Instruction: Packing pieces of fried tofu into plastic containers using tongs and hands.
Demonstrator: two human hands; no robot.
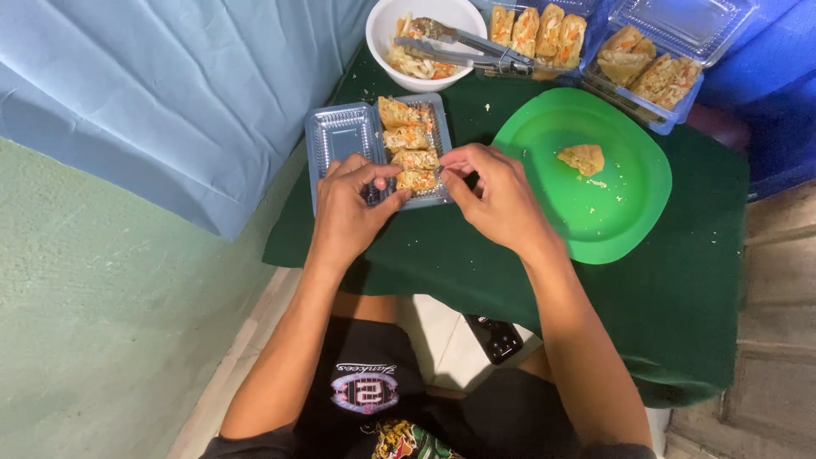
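Note:
A clear plastic tray [340, 136] lies on the green tablecloth [680, 289], with several stuffed fried tofu pieces [406, 136] lined up along its right side. My left hand [348, 208] and my right hand [493, 191] pinch the nearest tofu piece [418, 179] from both sides at the tray's near end. One more fried piece [582, 158] sits alone on a round green plate [629, 204] to the right.
A white bowl [382, 25] of shredded vegetable filling with metal tongs [463, 47] stands at the back. Two clear boxes [671, 76] of filled pieces sit at the back right. A blue cloth hangs to the left. A dark phone [495, 338] lies under the table edge.

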